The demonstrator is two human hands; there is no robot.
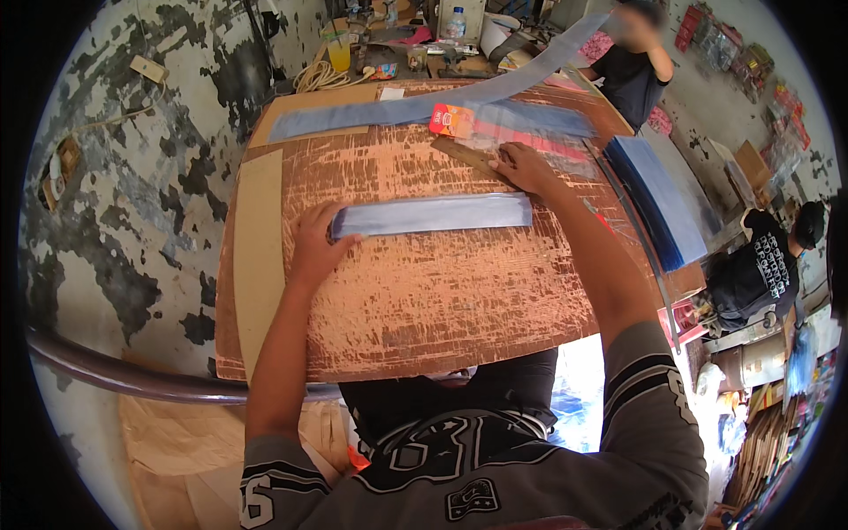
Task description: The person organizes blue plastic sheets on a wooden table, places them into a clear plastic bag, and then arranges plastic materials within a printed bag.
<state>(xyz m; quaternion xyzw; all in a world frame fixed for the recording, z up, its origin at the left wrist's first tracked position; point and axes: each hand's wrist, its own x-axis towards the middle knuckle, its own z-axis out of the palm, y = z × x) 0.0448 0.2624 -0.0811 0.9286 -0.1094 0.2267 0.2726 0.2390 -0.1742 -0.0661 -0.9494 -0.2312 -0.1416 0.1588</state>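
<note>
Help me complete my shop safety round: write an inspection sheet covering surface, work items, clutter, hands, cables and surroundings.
Surface: table, its orange-brown top heavily scuffed.
Work items: short film strip near the table's middle; long film strip across the far side; blue film stack along the right.
Clutter: coiled cord, yellow drink and bottle toward the back; red-labelled packet on the table.
Hands: left hand at the short strip's left end; right hand at a flat brown strip.
Cables: wall cable below a pale box.
Surroundings: peeling wall left; one person beyond the far right corner, another farther right.
</note>
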